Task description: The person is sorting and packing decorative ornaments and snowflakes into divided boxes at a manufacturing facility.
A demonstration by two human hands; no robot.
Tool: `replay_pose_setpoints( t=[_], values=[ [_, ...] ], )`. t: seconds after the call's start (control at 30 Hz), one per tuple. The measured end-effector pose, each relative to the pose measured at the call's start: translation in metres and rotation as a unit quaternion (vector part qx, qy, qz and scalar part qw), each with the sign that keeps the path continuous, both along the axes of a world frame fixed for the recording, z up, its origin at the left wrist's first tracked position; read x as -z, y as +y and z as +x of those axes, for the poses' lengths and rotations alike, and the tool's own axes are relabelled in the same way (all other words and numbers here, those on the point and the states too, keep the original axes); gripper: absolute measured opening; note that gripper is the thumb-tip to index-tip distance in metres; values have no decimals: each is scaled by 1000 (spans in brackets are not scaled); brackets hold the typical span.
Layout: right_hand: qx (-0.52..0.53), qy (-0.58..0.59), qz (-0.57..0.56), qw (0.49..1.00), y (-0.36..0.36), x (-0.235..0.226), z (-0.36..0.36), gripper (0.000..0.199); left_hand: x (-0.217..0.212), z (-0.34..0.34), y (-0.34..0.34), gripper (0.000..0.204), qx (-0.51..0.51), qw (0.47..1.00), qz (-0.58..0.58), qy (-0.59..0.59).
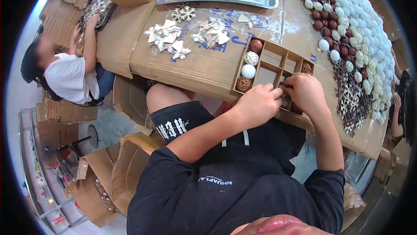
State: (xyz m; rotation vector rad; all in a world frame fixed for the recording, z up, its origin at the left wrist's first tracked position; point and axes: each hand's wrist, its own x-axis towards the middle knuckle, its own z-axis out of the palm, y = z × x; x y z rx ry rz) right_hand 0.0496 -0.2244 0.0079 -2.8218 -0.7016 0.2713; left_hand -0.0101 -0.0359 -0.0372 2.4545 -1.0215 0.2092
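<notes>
A shallow cardboard box (273, 53) with dividers sits at the table's near edge. Down its left column run a glittery brown ball (256, 46), a white woven ball (251, 57), a smooth white ball (248, 71) and a brown twig ball (243, 84). Another twig ball (307, 67) lies in the far right corner compartment. My left hand (260, 103) reaches over the box's near side, its fingers curled. Close beside it, my right hand (306, 94) bends its fingers down into the right column. Whatever both sets of fingertips grip is hidden.
Rows of white balls (347, 7) and brown balls cover the table's right side, beside wooden snowflakes (349, 100). Two piles of pale wooden ornaments (167, 37) lie left of the box. Beyond is a metal tray (219, 2). A co-worker (65, 72) sits at far left; open cartons (130, 165) stand below.
</notes>
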Motion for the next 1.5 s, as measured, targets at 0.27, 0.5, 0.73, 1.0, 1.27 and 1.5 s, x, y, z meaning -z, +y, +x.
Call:
replay_pose_setpoints(
  t=[0.27, 0.5, 0.73, 1.0, 1.27, 1.5],
  values=[
    [108, -164, 304, 932, -4, 3, -28, 20, -18, 11, 30, 18, -7, 991, -131, -7],
    [313, -173, 422, 833, -60, 83, -43, 32, -9, 66, 152, 36, -291, 949, -76, -95],
    [282, -166, 428, 842, -51, 77, -30, 34, -16, 123, 151, 35, -250, 964, -23, -83],
    [274, -186, 422, 844, -53, 80, -29, 34, -54, 160, 150, 19, -283, 931, -165, 161],
    [279, -180, 497, 802, -51, 83, -30, 27, -109, 120, 121, 18, -176, 886, -414, 110],
    [156, -131, 588, 783, 5, 10, -50, 28, -98, 65, 71, 12, -131, 892, -404, 156]
  ],
)
